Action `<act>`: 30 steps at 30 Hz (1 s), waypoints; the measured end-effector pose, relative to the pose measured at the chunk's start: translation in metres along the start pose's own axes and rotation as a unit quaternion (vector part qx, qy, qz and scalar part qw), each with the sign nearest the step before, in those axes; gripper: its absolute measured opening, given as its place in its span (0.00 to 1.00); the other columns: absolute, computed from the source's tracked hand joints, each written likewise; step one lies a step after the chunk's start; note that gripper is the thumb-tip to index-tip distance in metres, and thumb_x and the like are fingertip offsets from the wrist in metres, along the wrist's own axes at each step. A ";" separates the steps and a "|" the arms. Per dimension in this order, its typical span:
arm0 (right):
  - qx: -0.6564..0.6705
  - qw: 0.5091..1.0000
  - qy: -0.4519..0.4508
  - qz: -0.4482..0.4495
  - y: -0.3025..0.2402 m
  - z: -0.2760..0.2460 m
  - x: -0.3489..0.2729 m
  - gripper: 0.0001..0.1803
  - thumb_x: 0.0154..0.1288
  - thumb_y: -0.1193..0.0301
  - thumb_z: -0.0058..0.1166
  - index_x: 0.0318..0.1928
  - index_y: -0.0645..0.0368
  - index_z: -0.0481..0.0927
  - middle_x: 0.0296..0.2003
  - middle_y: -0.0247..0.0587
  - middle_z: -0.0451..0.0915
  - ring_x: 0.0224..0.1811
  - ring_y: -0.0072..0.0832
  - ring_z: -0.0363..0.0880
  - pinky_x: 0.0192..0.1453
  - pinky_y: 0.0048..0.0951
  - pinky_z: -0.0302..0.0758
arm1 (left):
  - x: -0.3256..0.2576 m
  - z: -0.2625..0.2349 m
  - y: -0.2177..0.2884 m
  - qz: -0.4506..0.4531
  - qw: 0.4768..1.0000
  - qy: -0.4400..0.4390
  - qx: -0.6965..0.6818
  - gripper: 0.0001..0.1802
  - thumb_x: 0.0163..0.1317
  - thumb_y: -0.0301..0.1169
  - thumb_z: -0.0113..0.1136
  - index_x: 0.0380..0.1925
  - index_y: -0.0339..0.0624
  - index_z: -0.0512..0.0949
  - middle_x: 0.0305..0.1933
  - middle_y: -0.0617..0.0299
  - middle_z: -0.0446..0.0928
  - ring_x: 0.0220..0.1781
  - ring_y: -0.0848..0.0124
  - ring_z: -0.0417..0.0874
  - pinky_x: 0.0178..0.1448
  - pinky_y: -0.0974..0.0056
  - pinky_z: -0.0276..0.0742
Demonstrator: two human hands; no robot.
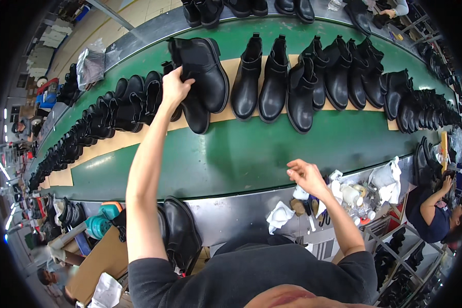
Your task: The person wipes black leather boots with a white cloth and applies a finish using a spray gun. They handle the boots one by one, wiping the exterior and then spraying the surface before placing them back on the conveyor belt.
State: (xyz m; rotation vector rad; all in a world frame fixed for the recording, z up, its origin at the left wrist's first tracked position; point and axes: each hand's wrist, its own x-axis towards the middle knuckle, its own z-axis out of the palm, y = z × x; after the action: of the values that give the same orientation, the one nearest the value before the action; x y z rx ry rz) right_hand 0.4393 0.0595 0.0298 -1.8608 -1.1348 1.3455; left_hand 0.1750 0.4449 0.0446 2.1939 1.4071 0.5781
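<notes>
The left hand (175,88) is gripping a black boot (210,77) by its shaft, left of centre over the green work surface (226,159), and that boot is partly hiding another boot (195,117). The right hand (309,178) is hovering near the near edge, fingers loosely curled, holding nothing. Boots are lining brown sheeting (100,150) left and right, blurring toward both ends. Bottles (351,195), contents indistinct, are crowding the near-right ledge. A metal rack (382,241) is holding footwear at near right.
</notes>
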 end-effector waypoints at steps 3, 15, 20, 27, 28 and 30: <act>0.022 0.997 0.053 -0.047 -0.029 -0.012 -0.011 0.13 0.66 0.70 0.55 0.47 0.66 0.77 0.33 0.45 0.84 0.30 0.25 0.83 0.34 0.28 0.79 | -0.059 -0.060 0.046 0.151 0.989 0.001 -0.010 0.17 0.47 0.19 0.65 0.40 0.37 0.80 0.39 0.45 0.81 0.45 0.50 0.82 0.46 0.56 0.77; 0.062 0.967 0.088 -0.232 -0.053 0.097 -0.065 0.23 0.74 0.64 0.44 0.64 0.62 0.68 0.63 0.49 0.69 0.67 0.39 0.65 0.69 0.36 0.61 | -0.311 -0.060 0.102 0.604 0.723 -0.273 0.196 0.06 0.44 0.35 0.59 0.16 0.48 0.77 0.28 0.65 0.75 0.37 0.66 0.79 0.35 0.63 0.79; 0.051 0.991 -0.091 -0.084 0.027 0.212 -0.071 0.41 0.71 0.47 0.41 0.73 0.61 0.50 0.73 0.54 0.45 0.77 0.44 0.41 0.76 0.37 0.42 | -0.404 -0.045 0.063 0.489 0.833 -0.206 0.156 0.07 0.43 0.33 0.60 0.19 0.41 0.78 0.40 0.59 0.77 0.50 0.60 0.76 0.56 0.57 0.73; 0.170 0.976 -0.137 -0.005 -0.028 0.194 -0.085 0.52 0.64 0.48 0.54 0.74 0.63 0.42 0.71 0.57 0.53 0.73 0.39 0.54 0.72 0.32 0.53 | -0.508 -0.018 0.026 -0.307 0.892 0.098 -0.316 0.14 0.66 0.35 0.55 0.47 0.38 0.73 0.53 0.54 0.77 0.58 0.63 0.76 0.60 0.58 0.71; 0.104 0.982 -0.157 -0.015 -0.043 0.192 -0.087 0.51 0.63 0.49 0.56 0.74 0.63 0.43 0.69 0.57 0.57 0.70 0.40 0.59 0.70 0.32 0.57 | -0.519 0.011 0.014 -0.408 0.832 0.092 -0.365 0.19 0.67 0.43 0.53 0.49 0.40 0.72 0.48 0.58 0.77 0.51 0.67 0.77 0.54 0.61 0.73; 0.013 0.988 -0.103 -0.115 -0.014 0.198 -0.066 0.48 0.58 0.60 0.59 0.73 0.60 0.49 0.63 0.57 0.68 0.62 0.40 0.71 0.64 0.32 0.66 | -0.531 0.041 -0.003 -0.518 0.677 -0.025 -0.522 0.30 0.67 0.60 0.43 0.52 0.48 0.69 0.30 0.70 0.68 0.29 0.77 0.69 0.33 0.67 0.66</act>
State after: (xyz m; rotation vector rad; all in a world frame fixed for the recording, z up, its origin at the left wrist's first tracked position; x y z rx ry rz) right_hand 0.2391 0.0024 0.0067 -1.5432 -1.3833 1.4333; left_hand -0.0085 -0.0474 -0.0418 0.3542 1.4390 0.6006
